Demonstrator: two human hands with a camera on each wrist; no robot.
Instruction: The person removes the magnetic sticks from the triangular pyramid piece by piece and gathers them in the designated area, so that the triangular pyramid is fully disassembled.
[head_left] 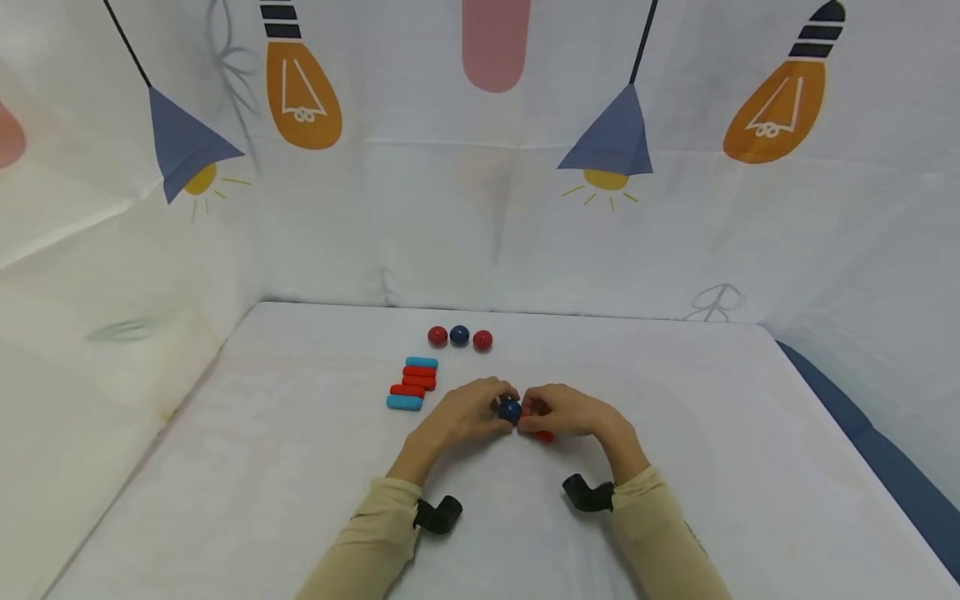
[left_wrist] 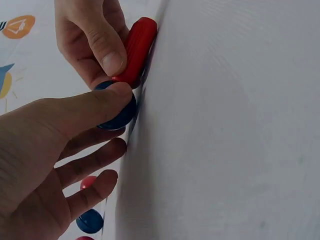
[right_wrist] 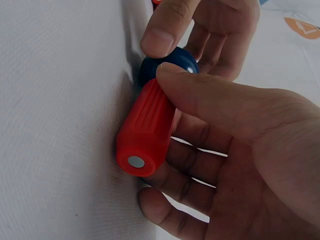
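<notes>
A dark blue ball (head_left: 509, 410) is pinched between the thumb and fingers of my left hand (head_left: 471, 411), low over the white table. From the other side, my right hand (head_left: 567, 410) grips a red magnetic rod (right_wrist: 145, 122) between thumb and fingers. The rod has ridged sides, and a round metal disc shows in its near end. Its far end meets the blue ball (left_wrist: 122, 112), with both thumbtips close together at that joint. In the left wrist view the rod (left_wrist: 140, 47) points away from the ball, along the table surface.
Two red balls (head_left: 437, 336) (head_left: 483, 340) flank another blue ball (head_left: 460, 335) in a row farther back. Left of my hands, light blue rods (head_left: 404, 402) and red rods (head_left: 419, 382) lie side by side. A patterned white sheet (head_left: 450, 225) hangs behind the table (head_left: 712, 467).
</notes>
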